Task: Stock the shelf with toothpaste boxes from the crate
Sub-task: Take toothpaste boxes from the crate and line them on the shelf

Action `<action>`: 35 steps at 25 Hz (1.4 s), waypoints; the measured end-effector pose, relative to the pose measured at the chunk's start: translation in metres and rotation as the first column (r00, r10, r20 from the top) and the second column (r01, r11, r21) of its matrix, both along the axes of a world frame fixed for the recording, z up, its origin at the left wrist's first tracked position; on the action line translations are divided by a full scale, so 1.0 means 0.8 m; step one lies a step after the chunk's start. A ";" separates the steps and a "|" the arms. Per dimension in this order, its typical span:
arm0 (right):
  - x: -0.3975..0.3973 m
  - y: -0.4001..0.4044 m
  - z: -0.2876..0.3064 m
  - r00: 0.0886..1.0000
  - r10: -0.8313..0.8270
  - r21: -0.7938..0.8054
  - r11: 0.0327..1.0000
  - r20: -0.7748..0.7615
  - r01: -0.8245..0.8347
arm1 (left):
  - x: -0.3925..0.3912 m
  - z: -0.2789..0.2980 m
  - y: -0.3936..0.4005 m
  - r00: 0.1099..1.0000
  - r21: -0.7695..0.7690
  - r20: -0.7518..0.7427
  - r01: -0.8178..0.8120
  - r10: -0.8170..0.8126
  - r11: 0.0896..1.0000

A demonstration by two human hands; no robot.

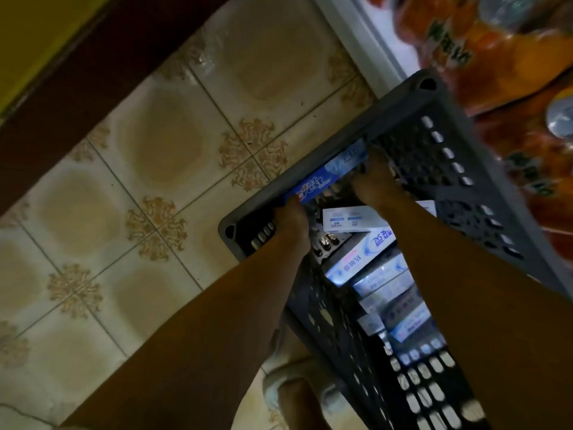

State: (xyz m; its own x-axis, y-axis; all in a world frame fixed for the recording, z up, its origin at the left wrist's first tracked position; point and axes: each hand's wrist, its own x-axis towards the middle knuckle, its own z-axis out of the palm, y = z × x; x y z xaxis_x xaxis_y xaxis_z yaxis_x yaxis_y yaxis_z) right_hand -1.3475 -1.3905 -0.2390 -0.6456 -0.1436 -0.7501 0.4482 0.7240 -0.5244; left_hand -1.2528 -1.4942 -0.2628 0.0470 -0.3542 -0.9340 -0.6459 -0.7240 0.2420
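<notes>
Both hands clamped on the blue Crest box (325, 178), left hand (291, 217), right hand (373, 184) — best lifted level, clear of the crate rim (400, 97).

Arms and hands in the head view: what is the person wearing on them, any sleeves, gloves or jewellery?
Both forearms are bare for all their visible length; no sleeve shows. The left hand and right hand have no gloves. No watch, bracelet or ring is visible, though the picture is dim and the fingers are partly hidden inside the crate.
</notes>
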 end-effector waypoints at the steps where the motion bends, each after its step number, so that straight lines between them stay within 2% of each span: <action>1: -0.001 -0.001 -0.011 1.000 -0.005 -0.012 1.000 -0.009 0.005 | 0.000 -0.008 0.002 1.000 0.002 -0.013 -0.014 0.014 1.000; 4: -0.006 -0.002 -0.026 0.999 0.012 0.072 0.997 -0.036 -0.009 | -0.005 -0.019 0.000 0.997 0.016 -0.053 -0.048 0.049 0.999; 7: 0.000 0.007 -0.014 0.999 -0.043 0.201 0.979 0.018 0.038 | 0.005 -0.015 -0.002 0.997 0.048 -0.066 -0.047 0.050 0.998; 9: 0.013 0.017 0.002 0.991 -0.131 0.152 0.980 0.021 0.127 | 0.011 -0.003 -0.003 0.998 0.049 -0.059 -0.018 0.021 0.999; 11: 0.028 0.026 0.022 0.958 -0.282 0.034 0.959 0.043 0.281 | 0.015 0.017 -0.004 0.999 0.040 -0.036 0.003 -0.001 0.999; 13: 0.043 0.039 0.046 0.880 -0.469 -0.056 0.879 0.075 0.474 | 0.020 0.042 -0.002 0.999 0.062 -0.020 0.038 -0.036 0.997; 16: 0.070 0.069 0.088 0.761 -0.646 -0.059 0.759 0.067 0.649 | 0.036 0.096 0.007 0.992 0.112 -0.027 0.129 -0.127 0.985; 19: 0.099 0.098 0.145 0.690 -0.723 -0.022 0.690 0.027 0.724 | 0.050 0.164 0.011 0.972 0.082 -0.026 0.236 -0.234 0.968; 23: 0.126 0.126 0.230 0.653 -0.757 0.015 0.653 0.030 0.757 | 0.047 0.262 0.005 0.919 0.039 -0.077 0.390 -0.386 0.920; 27: 0.155 0.158 0.359 0.617 -0.758 -0.065 0.619 0.212 0.783 | 0.047 0.402 -0.005 0.821 0.091 -0.218 0.556 -0.528 0.826; 31: 0.184 0.179 0.534 0.653 -0.699 -0.187 0.628 0.292 0.755 | 0.065 0.566 -0.020 0.709 0.131 -0.356 0.683 -0.609 0.719; 35: 0.211 0.188 0.672 0.685 -0.698 -0.312 0.617 0.208 0.723 | 0.078 0.705 -0.027 0.561 0.061 -0.492 0.785 -0.665 0.617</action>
State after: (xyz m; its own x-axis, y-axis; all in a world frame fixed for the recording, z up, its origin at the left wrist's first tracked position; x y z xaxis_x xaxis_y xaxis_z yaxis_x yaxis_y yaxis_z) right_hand -1.1790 -1.2401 0.2988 -0.6135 0.0888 -0.7847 0.7833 -0.0576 -0.6189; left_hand -1.1908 -1.5155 0.3014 -0.4970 0.1434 -0.8558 -0.8672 -0.1184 0.4837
